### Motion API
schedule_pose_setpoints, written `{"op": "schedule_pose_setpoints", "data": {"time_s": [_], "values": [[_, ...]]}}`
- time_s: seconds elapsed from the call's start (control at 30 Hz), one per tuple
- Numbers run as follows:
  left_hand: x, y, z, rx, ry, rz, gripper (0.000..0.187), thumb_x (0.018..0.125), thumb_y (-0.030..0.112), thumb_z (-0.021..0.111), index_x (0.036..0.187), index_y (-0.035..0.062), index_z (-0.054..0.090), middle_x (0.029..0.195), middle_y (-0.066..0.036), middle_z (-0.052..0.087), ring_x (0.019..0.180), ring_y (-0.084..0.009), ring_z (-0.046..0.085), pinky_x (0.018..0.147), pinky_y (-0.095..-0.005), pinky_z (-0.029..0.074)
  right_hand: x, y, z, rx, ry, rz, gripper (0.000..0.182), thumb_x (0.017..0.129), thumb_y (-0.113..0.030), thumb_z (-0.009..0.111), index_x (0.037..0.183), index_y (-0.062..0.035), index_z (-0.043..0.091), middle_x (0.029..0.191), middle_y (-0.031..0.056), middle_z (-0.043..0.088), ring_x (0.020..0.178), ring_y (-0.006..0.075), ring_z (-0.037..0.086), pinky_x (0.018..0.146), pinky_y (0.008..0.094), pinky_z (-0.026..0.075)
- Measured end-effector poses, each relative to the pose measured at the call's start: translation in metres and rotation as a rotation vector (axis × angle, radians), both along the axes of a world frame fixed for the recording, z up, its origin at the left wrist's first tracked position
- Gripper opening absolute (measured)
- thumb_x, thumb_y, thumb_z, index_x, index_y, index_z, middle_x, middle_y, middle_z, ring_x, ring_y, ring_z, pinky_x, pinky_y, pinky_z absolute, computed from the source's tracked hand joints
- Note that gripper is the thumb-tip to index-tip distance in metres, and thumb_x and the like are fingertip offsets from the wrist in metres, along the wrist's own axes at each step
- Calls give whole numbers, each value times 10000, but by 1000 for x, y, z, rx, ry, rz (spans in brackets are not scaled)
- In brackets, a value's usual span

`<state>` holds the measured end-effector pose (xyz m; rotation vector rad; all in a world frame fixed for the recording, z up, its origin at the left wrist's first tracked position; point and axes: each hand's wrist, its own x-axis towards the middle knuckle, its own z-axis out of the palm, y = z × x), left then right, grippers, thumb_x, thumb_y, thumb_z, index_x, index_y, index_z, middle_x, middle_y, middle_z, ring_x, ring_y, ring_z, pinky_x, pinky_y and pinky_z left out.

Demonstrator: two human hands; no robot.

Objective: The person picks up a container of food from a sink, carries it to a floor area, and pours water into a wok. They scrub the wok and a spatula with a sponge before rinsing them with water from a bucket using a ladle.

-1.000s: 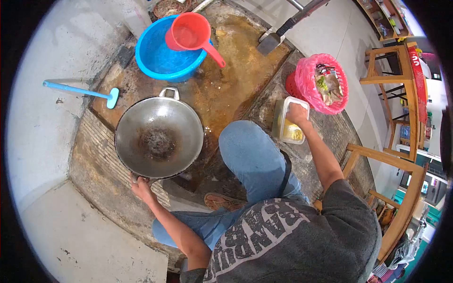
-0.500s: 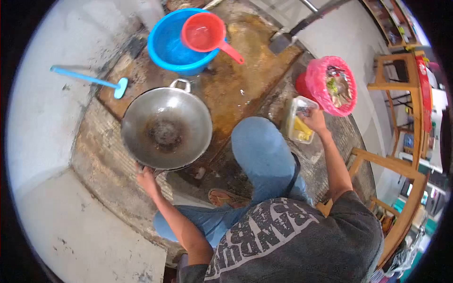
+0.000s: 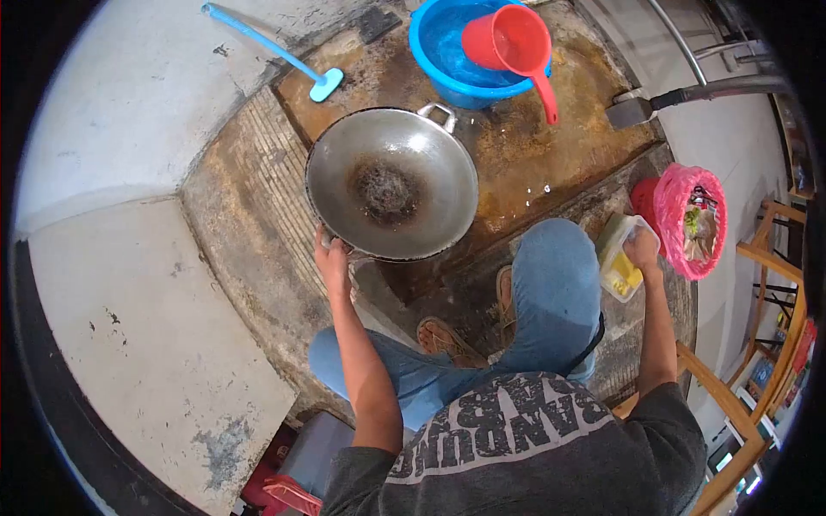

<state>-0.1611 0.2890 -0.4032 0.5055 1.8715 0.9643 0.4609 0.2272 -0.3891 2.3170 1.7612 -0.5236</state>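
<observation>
A large metal wok (image 3: 439, 189) with a browned, blackened bottom sits tilted on the wet floor, its far loop handle uncovered. My left hand (image 3: 332, 261) is closed at its near edge, where the near handle is mostly hidden by the fingers. On the other side, my right hand (image 3: 641, 249) reaches into a clear plastic tub (image 3: 609, 243) that holds yellow pieces, perhaps sponge or soap. Its fingers are curled inside the tub, and what they grip is hidden.
A blue basin (image 3: 439, 64) of water stands behind the wok with a red dipper (image 3: 529, 43) resting in it. A light-blue brush (image 3: 323, 84) leans at the wall. Beside the tub is a bin lined with a pink bag (image 3: 680, 211). A wooden frame (image 3: 727, 404) stands at right.
The view has turned, so the wok, basin and tub appear farther right. My left hand stays at the wok's near edge, and my right hand remains inside the tub.
</observation>
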Motion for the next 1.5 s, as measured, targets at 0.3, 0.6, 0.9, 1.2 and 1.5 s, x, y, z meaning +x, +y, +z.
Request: {"op": "schedule_pose_setpoints", "data": {"time_s": [0.3,0.6,0.9,1.2,1.5], "values": [[-3,-6,-18,-91,-121,-19,551,793,38,449,1309,90,265,793,-49,518,664,-135,523,553,-282,439,8,-3,-13,24,51,28,279,724,-179,584,953,-26,629,855,242,622,845,389,606,727,454,470],[22,-10,4,-26,-98,-6,406,799,39,501,1158,77,315,935,-113,501,746,-169,533,551,-291,440,-75,52,119,177,266,-159,257,794,-205,649,979,-29,632,872,161,645,861,259,637,754,336,482],[23,-9,-11,-87,-368,365,467,728,-17,473,1126,223,422,834,-2,458,668,-120,435,611,-319,383,-263,185,-85,-80,963,62,409,806,-256,651,1150,-44,584,1126,149,592,1058,271,553,927,363,418],[54,-15,10,-105,-532,454,811,707,52,481,1438,260,198,1158,-32,450,858,-190,488,684,-360,416,-356,150,-193,305,569,690,666,753,-304,639,1324,-54,405,1282,195,441,1231,473,316,1067,524,220],[73,-6,27,-77,-401,387,789,779,-9,385,1467,282,131,797,-20,507,561,-96,421,522,-235,399,-451,166,-190,204,908,898,537,918,-325,435,1391,-94,324,1452,159,279,1337,374,235,1081,515,175]]}}
